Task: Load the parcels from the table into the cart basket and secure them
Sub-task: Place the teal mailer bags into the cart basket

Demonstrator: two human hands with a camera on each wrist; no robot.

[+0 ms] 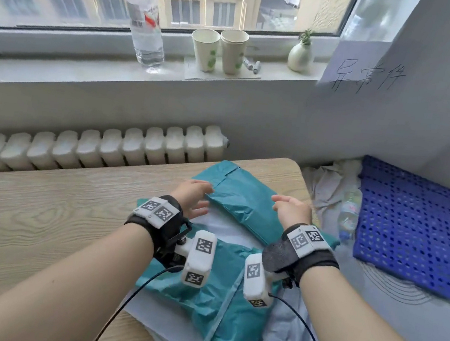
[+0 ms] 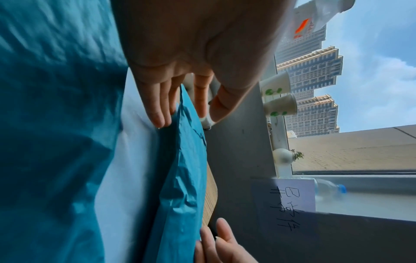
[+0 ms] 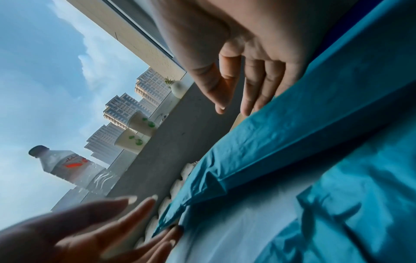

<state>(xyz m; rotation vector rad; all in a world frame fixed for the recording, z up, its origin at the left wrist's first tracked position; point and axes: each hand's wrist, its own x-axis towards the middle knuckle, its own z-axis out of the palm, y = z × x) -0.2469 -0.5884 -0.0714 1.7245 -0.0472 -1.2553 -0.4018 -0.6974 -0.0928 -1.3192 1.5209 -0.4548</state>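
Parcels in teal plastic lie piled at the centre of the head view, on the right end of the wooden table [image 1: 44,204]. The far parcel [image 1: 242,201] rests across a white parcel [image 1: 227,233], and a near teal parcel [image 1: 201,303] sits below them, partly under the wrists. The left hand [image 1: 193,197] has its fingers [image 2: 157,113] straight and close together, tips touching the far parcel's left edge (thumb held apart above it). The right hand [image 1: 292,209] hovers at that parcel's right edge, fingers [image 3: 254,89] loosely extended; whether they touch it I cannot tell. A blue perforated basket [image 1: 414,236] lies at the right. Along the top, the windowsill [image 1: 61,65] holds a water bottle [image 1: 145,24], two paper cups [image 1: 218,50] and a small vase [image 1: 300,55].
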